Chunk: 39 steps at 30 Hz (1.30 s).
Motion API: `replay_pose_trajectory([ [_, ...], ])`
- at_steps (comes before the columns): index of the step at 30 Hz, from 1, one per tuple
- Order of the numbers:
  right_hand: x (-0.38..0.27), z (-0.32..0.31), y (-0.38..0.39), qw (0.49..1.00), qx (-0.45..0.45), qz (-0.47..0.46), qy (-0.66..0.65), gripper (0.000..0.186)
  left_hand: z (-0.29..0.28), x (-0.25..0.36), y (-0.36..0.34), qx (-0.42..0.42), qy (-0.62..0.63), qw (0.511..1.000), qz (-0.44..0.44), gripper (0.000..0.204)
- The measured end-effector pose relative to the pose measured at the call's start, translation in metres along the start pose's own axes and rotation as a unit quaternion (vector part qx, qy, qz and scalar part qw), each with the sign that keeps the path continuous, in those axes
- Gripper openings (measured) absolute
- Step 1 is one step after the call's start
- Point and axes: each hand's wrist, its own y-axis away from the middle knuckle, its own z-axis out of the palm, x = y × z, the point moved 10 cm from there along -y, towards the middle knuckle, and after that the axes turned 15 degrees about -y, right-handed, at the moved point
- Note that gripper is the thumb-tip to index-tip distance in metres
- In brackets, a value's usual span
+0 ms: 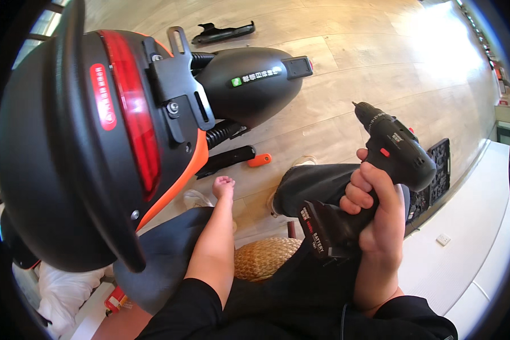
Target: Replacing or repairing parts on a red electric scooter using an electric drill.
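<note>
My right hand is wrapped round the grip of a black cordless drill with red buttons. The drill points up and to the left, and its battery sticks out below my fingers. Beside the orange edge of a black scooter, my left hand is closed with its fingers curled in. Whatever it may hold is hidden. The scooter's rear has a red tail light, a black metal bracket with bolts, and a black rear fender beyond it.
On the wood floor lie a black plastic part, a long black cover and a small orange piece. A black tool case lies at the right by the white wall. A woven seat shows below me.
</note>
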Motion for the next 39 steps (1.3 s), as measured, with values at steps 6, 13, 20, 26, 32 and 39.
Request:
replay_pose_trajectory([
  [6,-0.002,-0.002,0.001,1.000,0.003,0.004,0.012,0.033,0.018,0.031,0.008,0.052,-0.242,0.957,0.149,0.025],
  [13,-0.007,0.003,0.007,0.998,-0.038,0.045,-0.006,0.033,0.007,0.079,0.059,-0.010,-0.446,0.894,0.044,0.053],
  [20,0.035,-0.004,-0.010,0.963,-0.102,-0.109,0.226,0.035,-0.022,0.259,0.243,-0.151,-0.549,0.740,0.358,0.039],
  [26,0.088,0.008,0.046,0.871,-0.239,-0.247,0.352,0.081,-0.117,0.317,0.384,-0.333,-0.055,0.864,0.374,0.040],
  [32,0.142,0.013,0.091,0.851,-0.407,-0.154,0.293,0.104,-0.144,0.298,0.402,-0.213,0.080,0.862,0.453,0.059],
  [39,0.139,0.011,0.106,0.773,-0.417,-0.126,0.461,0.102,-0.131,0.275,0.381,-0.280,0.264,0.872,0.303,0.042],
])
